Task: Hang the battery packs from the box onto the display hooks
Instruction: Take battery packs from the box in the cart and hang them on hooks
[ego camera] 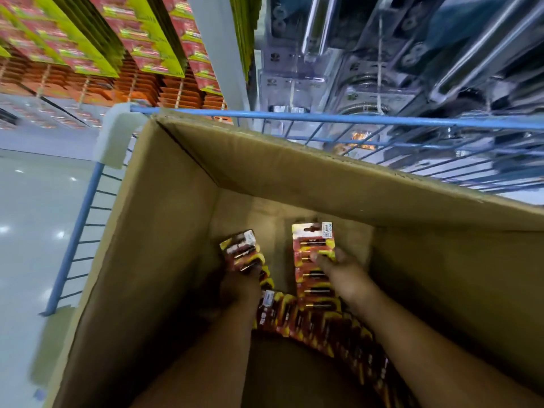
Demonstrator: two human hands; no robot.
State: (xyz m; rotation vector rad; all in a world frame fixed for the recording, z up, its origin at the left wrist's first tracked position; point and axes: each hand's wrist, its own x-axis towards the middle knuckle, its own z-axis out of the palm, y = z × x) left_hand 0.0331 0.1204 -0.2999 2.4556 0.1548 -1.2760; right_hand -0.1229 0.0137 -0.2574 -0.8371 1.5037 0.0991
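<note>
Your two hands deep in one cardboard box (164,231), lower centre. Left hand (240,285) grips small stack of battery packs (243,251); right hand (343,272) pinches one long battery strip (313,251). More packs (323,325) heaped below, uncountable. Bare box floor between walls at frame centre.

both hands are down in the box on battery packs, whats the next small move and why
Probably lift both hands straight up out of the cardboard box. The left hand grips a stack of battery packs and the right hand pinches a battery strip, so both are loaded for the display hooks.
</note>
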